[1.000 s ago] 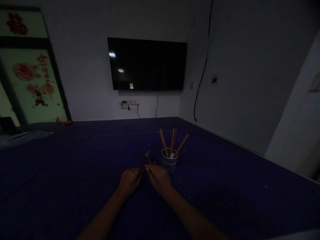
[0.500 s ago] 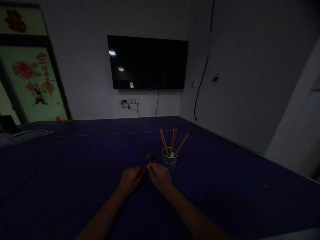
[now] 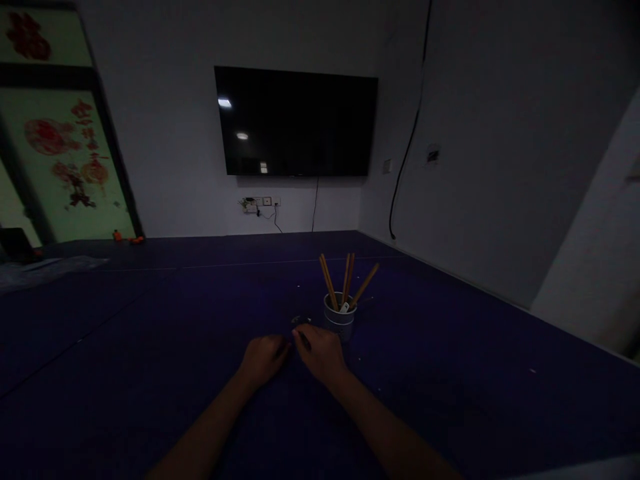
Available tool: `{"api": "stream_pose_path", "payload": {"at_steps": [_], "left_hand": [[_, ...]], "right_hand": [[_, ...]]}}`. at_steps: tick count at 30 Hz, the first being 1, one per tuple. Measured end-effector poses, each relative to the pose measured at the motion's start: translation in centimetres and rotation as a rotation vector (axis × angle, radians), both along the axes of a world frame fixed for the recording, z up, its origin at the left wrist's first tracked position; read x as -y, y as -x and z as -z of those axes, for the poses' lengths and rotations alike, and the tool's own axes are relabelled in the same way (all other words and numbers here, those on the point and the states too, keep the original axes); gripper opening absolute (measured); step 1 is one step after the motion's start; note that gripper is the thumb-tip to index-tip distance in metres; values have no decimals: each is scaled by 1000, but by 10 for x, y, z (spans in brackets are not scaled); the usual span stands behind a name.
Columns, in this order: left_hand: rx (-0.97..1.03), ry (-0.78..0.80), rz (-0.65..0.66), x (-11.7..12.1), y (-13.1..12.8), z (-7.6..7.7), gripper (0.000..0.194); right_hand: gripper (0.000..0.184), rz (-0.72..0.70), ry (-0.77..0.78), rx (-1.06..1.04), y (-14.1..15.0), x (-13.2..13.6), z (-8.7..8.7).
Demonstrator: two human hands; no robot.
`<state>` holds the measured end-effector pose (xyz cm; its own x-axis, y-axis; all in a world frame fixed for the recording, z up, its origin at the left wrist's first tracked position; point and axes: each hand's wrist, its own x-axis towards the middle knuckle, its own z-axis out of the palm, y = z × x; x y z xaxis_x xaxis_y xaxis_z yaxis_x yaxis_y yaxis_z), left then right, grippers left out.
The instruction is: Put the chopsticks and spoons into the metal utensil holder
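Observation:
Both my hands rest close together on the dark purple table. My right hand is closed on the handle of a small metal spoon, whose bowl lies low just in front of my fingers. My left hand sits beside it with fingers curled under; what they hold, if anything, is hidden in the dim light. Just beyond my right hand stands a white cup with several wooden chopsticks and a small white utensil sticking out.
The room is dark. A black wall television hangs ahead, with a socket strip and cables below it. A wall runs along the table's right side. Clutter lies at the far left edge near a decorated glass door.
The spoon in my right hand has tipped down from a raised tilt to lie low near the table. Both hands stayed nearly in place; the view shifted slightly upward.

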<state>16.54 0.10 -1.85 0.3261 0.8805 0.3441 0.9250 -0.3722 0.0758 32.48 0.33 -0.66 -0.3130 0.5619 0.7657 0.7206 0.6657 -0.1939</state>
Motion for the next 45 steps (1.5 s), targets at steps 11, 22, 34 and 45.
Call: {"api": "stream_pose_path", "payload": {"at_steps": [11, 22, 34, 45], "left_hand": [[-43, 76, 35, 1, -1, -5, 30], [-59, 137, -29, 1, -2, -7, 34], [-44, 170, -17, 1, -1, -8, 39], [-51, 135, 7, 0, -1, -6, 39]], "right_hand": [[25, 2, 77, 61, 2, 2, -1], [26, -25, 39, -48, 1, 0, 1], [22, 163, -257, -538, -25, -1, -20], [39, 459, 40, -666, -43, -4, -34]]}}
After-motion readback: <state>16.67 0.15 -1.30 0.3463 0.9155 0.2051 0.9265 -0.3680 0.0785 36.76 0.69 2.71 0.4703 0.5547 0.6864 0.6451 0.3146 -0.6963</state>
